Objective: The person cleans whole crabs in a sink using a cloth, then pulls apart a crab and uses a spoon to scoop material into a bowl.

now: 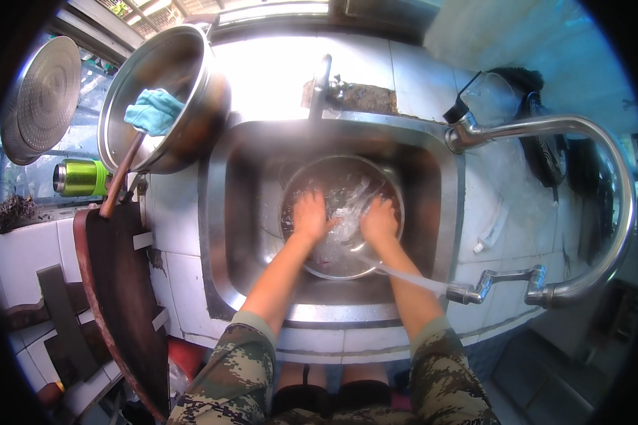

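Note:
A round metal basin (342, 276) of water sits in the stainless steel sink (255, 223), and both my hands are in it. My left hand (309, 215) is on the basin's left side, thumb spread from the fingers, with no object visible in it. My right hand (380, 220) is on the right side, its fingers partly under the water; whether it grips anything is unclear. Between the hands, the water's surface is churned and glinting. A stream of water (409, 277) runs from the swivel spout (462, 293) across my right forearm into the basin.
A curved chrome faucet (624, 202) arches over the right counter, near a white tube (490, 234). Behind the sink stands another tap (321, 85). At left are a large pot (218, 117) with a teal cloth (154, 112), a green flask (80, 177) and a dark board (119, 281).

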{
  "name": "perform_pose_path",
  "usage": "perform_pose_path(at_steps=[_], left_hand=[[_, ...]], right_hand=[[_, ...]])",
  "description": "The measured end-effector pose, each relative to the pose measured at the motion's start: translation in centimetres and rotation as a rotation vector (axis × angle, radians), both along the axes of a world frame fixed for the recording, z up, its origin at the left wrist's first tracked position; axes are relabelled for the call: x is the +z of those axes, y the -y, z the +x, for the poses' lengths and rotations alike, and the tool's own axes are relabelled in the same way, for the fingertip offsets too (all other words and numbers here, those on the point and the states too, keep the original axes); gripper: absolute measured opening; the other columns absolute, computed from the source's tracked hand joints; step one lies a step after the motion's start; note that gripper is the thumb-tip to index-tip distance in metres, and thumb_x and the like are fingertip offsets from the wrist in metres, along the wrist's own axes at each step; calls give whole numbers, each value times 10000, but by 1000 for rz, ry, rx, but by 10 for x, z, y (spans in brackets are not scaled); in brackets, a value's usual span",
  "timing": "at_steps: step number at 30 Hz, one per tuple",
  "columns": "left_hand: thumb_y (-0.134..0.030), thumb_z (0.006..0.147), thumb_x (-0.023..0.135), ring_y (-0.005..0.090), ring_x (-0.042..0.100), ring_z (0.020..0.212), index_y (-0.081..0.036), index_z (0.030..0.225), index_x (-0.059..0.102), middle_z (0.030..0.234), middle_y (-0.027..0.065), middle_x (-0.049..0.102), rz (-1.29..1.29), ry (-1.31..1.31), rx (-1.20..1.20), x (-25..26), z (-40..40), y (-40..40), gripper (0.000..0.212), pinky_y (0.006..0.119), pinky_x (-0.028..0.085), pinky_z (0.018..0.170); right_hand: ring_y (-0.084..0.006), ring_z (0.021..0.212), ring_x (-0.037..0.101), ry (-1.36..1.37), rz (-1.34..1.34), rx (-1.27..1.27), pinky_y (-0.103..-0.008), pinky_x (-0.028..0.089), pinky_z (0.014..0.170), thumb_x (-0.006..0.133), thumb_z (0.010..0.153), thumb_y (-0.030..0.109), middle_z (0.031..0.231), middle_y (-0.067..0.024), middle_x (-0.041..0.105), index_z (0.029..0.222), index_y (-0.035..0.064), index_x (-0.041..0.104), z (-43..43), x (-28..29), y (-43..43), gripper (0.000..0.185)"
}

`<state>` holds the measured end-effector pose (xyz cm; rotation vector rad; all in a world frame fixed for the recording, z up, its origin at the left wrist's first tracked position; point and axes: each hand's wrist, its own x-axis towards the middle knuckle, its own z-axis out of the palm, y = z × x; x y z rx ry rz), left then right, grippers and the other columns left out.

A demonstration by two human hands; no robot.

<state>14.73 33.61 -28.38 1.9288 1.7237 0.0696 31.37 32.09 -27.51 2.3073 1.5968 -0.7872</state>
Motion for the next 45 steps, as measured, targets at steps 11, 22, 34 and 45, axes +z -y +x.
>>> perform_pose_path(at_steps=[11,22,34,45], left_hand=[[-321,673,749,376,544,1080,59,1149,510,1163,278,538,-331,116,73,5,7,-32,654,416,435,927],[-366,853,583,402,552,1063,50,1168,520,1088,282,589,-215,325,236,-1,-16,-22,525,421,431,900],[-383,998,361,139,557,909,24,1117,584,1011,87,633,-430,951,562,-3,-30,-18,479,294,441,841],[-336,953,495,113,566,850,-2,1117,573,973,71,627,-469,1248,543,63,-5,4,380,264,461,723]], right_hand=[[-293,1043,441,65,369,196,-415,370,894,601,788,311,1082,-150,500,1005,-18,611,-23,-4,23,395],[-273,1119,416,36,217,330,-395,347,907,675,721,388,1183,-115,488,1158,28,577,-16,-10,19,575],[-374,878,515,-662,604,-282,-454,401,793,506,918,277,882,-206,560,821,-4,570,-46,18,8,303],[-43,592,466,-1162,517,-536,-237,411,529,570,920,252,656,39,535,864,5,634,-26,62,17,261]])
